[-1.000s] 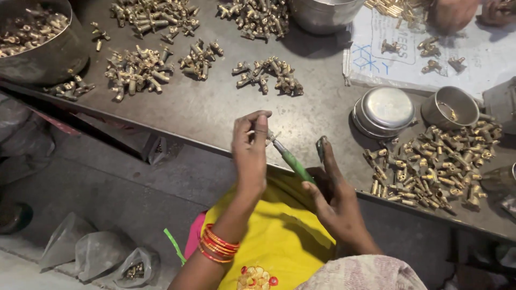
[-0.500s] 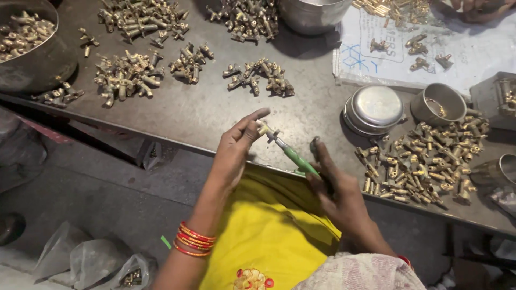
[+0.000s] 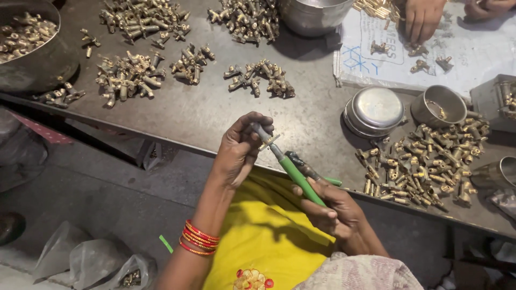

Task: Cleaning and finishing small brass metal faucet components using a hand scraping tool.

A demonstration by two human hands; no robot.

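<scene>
In the head view, my left hand (image 3: 242, 150) pinches a small brass fitting (image 3: 267, 142) at the worktop (image 3: 188, 115) edge. My right hand (image 3: 330, 207), at four o'clock from it, has its fingers wrapped around green-handled pliers (image 3: 293, 169) whose tip meets the fitting.

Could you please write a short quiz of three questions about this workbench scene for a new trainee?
1. True or false: the right hand grips green-handled pliers.
2. What does the left hand pinch at the plier tip? A) a small brass part B) a coin
3. Fill in: the loose brass fittings lie on the ____ side of the table.

Key: 1 true; 2 A, the small brass part; 3 right.
</scene>
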